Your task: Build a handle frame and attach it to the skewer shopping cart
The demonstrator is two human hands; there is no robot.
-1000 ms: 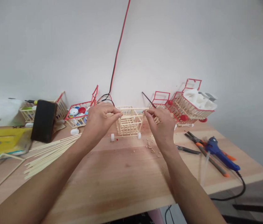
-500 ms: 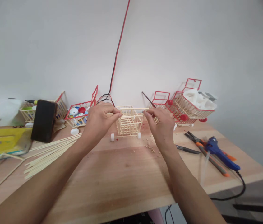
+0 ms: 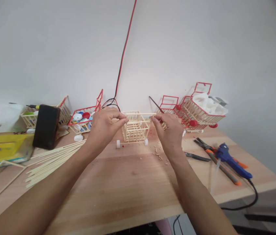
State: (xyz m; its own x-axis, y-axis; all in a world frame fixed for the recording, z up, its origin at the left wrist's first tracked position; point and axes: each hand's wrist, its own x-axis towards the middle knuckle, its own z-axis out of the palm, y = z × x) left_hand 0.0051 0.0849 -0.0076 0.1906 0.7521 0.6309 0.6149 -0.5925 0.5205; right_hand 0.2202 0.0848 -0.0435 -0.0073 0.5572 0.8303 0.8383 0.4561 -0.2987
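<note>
A miniature shopping cart (image 3: 136,132) of thin pale wooden sticks, with white round wheels, stands on the wooden table. My left hand (image 3: 110,122) is closed in a pinch at the upper left of the cart. On the other side, my right hand (image 3: 169,130) pinches with thumb and forefinger at the upper right. A thin wooden stick (image 3: 141,114) runs across between the fingertips, along the cart's top. The fingers cover its ends, and whether it is fixed to the cart cannot be told.
Loose sticks (image 3: 52,163) lie left, near a black phone (image 3: 46,127) and a yellow packet (image 3: 3,148). Behind stand red-trimmed carts, one holding bottle caps (image 3: 80,118), another white stuff (image 3: 207,104). Pliers (image 3: 216,160) and a blue glue gun (image 3: 234,161) lie right, by the table edge.
</note>
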